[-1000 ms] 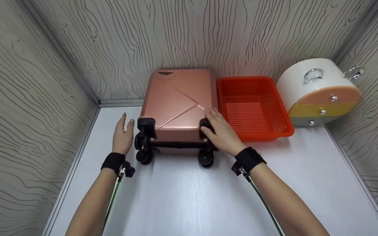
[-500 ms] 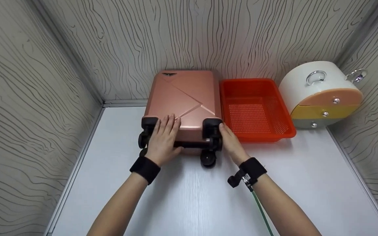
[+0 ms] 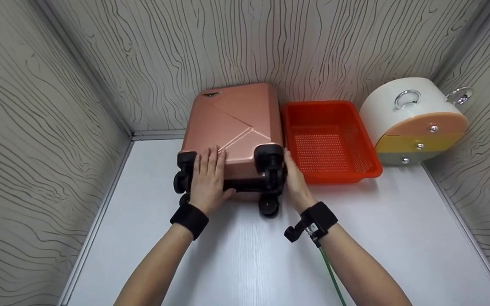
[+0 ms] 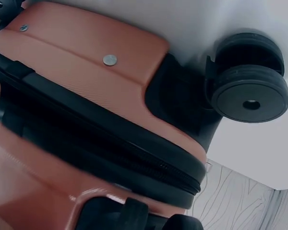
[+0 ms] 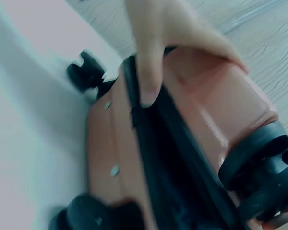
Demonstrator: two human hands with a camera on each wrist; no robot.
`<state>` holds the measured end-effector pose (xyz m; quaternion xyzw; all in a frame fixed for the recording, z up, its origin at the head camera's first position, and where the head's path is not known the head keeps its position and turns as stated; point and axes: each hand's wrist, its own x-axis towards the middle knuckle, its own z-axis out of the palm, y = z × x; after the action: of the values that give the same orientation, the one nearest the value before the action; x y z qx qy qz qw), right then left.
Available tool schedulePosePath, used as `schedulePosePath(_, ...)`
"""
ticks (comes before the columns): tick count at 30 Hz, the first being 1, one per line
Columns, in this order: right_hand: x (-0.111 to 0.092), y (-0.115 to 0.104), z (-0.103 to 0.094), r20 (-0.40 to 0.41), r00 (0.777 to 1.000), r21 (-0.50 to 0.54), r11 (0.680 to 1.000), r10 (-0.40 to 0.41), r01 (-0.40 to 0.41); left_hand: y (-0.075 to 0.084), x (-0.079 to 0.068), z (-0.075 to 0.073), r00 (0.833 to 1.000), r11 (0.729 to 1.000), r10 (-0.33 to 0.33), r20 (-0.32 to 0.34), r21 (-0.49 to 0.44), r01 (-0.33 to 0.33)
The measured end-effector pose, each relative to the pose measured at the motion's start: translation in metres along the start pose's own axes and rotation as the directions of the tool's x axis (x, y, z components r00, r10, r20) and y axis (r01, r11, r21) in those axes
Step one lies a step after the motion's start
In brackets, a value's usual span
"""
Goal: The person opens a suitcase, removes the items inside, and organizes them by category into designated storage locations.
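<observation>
A pink hard-shell suitcase [image 3: 232,123] lies flat on the table with its black wheels towards me. Its right near corner stands higher than the left, and a dark gap [image 5: 175,158] runs between its upper and lower shells. My left hand [image 3: 207,182] grips the near edge of the upper shell, left of the middle. Its fingers lie over the top while the thumb [image 5: 150,84] reaches down to the zip edge. At the right near corner, beside a wheel [image 3: 272,170], my right hand [image 3: 298,182] holds the side of the suitcase; its lower fingers are hidden.
Close along the suitcase's right side stands a red plastic basket [image 3: 374,170]. A rounded white drawer box [image 3: 391,100] with orange, yellow and green drawers sits farther right. Patterned walls [image 3: 245,42] enclose the white table [image 3: 245,259] at the back and sides.
My left hand has come from beside the suitcase onto its near edge. My right hand has gone from the top to the right side. The right near corner has risen.
</observation>
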<state>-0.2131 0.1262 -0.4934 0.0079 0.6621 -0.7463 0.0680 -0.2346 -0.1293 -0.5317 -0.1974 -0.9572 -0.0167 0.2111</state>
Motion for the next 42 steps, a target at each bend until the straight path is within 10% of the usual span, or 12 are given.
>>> schedulePosePath(12,-0.012,-0.046,0.022,0.085,0.990,0.034,0.993,-0.113,0.111,-0.012,0.000,0.002,0.972,0.991,-0.129,-0.197,-0.044,0.123)
schedulePosePath(19,-0.016,-0.056,0.030,0.192,0.923,0.024,0.942,-0.332,0.334,-0.035,0.000,-0.012,0.928,0.955,-0.251,-0.275,-0.230,0.190)
schedulePosePath(23,-0.011,-0.038,0.024,0.221,0.922,-0.195,0.912,-0.317,0.360,-0.050,-0.001,-0.021,0.902,0.912,-0.327,-0.281,-0.345,0.223)
schedulePosePath(26,-0.005,-0.011,0.013,0.230,0.937,-0.490,0.801,-0.262,0.344,-0.062,-0.005,-0.027,0.883,0.867,-0.392,-0.257,-0.423,0.262)
schedulePosePath(31,0.001,0.040,-0.012,0.262,0.941,-0.815,0.472,-0.214,0.335,-0.081,-0.013,-0.032,0.843,0.727,-0.511,-0.169,-0.608,0.319)
schedulePosePath(35,0.002,0.067,-0.025,0.279,0.937,-0.897,0.291,-0.211,0.333,-0.100,-0.016,-0.031,0.802,0.615,-0.576,-0.157,-0.730,0.298)
schedulePosePath(39,0.004,0.079,-0.028,0.291,0.930,-0.899,0.267,-0.226,0.347,-0.120,-0.023,-0.032,0.750,0.475,-0.653,-0.107,-0.828,0.296)
schedulePosePath(42,0.005,0.081,-0.027,0.302,0.924,-0.882,0.299,-0.234,0.364,-0.132,-0.031,-0.039,0.698,0.301,-0.716,0.023,-0.892,0.337)
